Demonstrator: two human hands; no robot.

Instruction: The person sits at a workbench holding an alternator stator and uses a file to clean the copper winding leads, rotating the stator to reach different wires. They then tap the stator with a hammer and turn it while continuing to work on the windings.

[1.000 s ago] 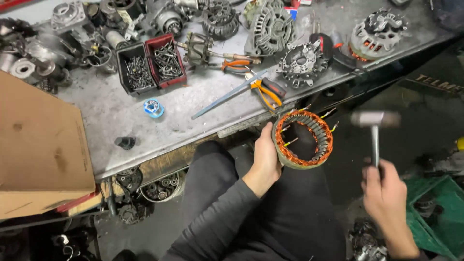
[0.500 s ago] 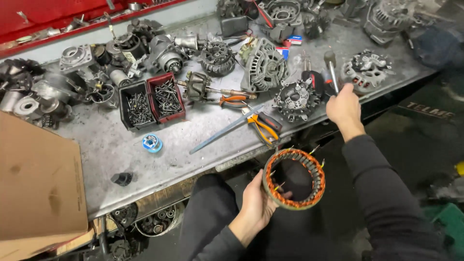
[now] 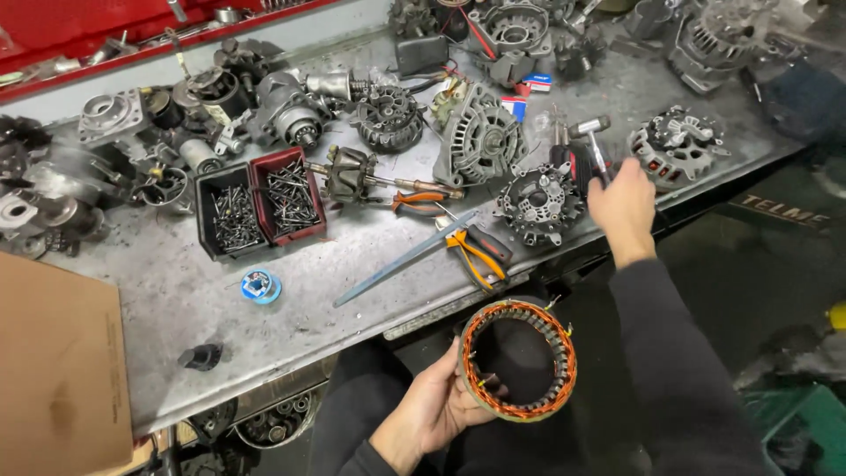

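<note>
**Stator ring held below the counter's front edge while a hammer is being set among the parts.**

The left hand [image 3: 436,410] is cradling the copper-wound stator ring [image 3: 518,360] just in front of the counter [image 3: 167,308], fingers clamped around its lower left rim; the right hand [image 3: 624,207] is closed on the handle of a small hammer [image 3: 592,141] near the front right edge. Judged from this view, the hammer is best laid flat in the bare strip between the finned rectifier plate [image 3: 539,201] and the alternator end housing [image 3: 674,148], clear of the orange-handled pliers [image 3: 476,251] and the long flat file [image 3: 404,260] lying close to the front edge. Open room is lying mostly toward the front left, around the blue spool [image 3: 261,286]; the red bin of screws [image 3: 286,194] is sitting mid-counter.
</note>
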